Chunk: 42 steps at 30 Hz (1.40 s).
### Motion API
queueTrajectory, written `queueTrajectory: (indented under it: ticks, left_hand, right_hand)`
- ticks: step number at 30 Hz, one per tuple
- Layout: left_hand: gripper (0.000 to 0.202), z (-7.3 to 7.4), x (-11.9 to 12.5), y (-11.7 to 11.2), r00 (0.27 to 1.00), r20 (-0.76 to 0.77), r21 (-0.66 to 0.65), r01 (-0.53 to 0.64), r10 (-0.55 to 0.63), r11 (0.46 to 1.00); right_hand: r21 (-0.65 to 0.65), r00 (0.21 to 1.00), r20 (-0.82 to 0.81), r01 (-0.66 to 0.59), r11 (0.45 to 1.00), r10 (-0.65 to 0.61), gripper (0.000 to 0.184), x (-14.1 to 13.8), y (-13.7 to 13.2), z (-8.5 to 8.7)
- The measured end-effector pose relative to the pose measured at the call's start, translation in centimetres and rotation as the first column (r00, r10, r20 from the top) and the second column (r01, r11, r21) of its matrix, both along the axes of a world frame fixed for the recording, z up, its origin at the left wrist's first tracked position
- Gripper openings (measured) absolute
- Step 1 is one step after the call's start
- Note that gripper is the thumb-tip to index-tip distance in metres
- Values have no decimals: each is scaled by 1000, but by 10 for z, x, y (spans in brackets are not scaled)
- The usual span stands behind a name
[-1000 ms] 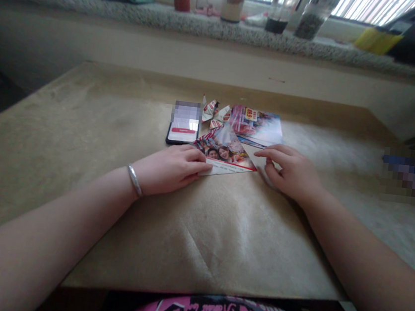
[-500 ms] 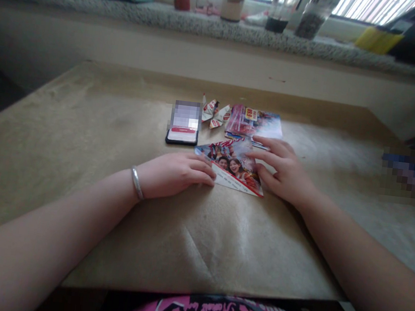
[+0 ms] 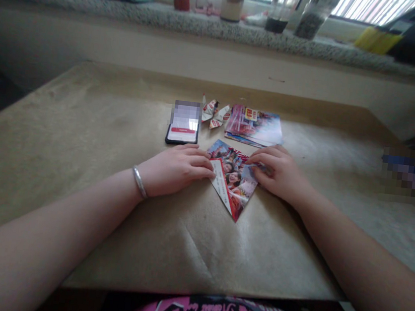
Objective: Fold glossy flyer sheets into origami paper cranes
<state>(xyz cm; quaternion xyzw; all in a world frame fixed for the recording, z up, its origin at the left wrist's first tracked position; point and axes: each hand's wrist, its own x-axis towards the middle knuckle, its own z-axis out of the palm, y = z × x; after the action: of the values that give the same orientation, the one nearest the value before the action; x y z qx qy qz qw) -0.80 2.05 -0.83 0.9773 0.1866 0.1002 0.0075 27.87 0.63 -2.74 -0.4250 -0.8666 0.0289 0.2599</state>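
Observation:
A folded printed paper point(image 3: 235, 181), a colourful flyer with a picture of people and a white text strip along its left side, lies on the table with a point toward me. My left hand point(image 3: 176, 169), a silver bangle at its wrist, grips the paper's left edge between thumb and fingers. At the upper right edge, my right hand point(image 3: 280, 174) has its bent fingers closed on the same paper. The undersides of both hands' grips are hidden. Just beyond the paper sits a stack of similar flyers point(image 3: 258, 126). Folded paper figures point(image 3: 217, 114) stand left of that stack.
A phone point(image 3: 182, 132) with a lit screen lies beyond my left hand. The table point(image 3: 144, 248) has a tan, creased cover. A granite windowsill point(image 3: 193, 21) behind it carries jars and boxes. Something blurred and bluish point(image 3: 412, 179) is at the far right.
The folded paper has turned clockwise, so one point now faces me and its white strip runs down the left. My right hand has drawn back slightly from the flyer stack.

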Motion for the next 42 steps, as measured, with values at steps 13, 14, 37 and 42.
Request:
queueTrajectory:
  ticks: [13,14,37,42]
  left_hand:
    - [40,-6,-3,-5,953,3,124,-300,302,946]
    - [42,-5,-2,-6,953,4,112,-302,304,947]
    - [24,-2,8,-12,982,72,94,-180,173,979]
    - [24,-2,9,-11,976,88,103,-207,199,973]
  right_hand:
    - [-71,994,74,-78,994,83,19,1,-3,6]
    - [-68,993,84,-74,995,80,21,1,-3,5]
    - [-5,971,72,-229,973,229,24,-4,-5,8]
    - [0,969,58,-239,971,238,16,-5,-4,7]
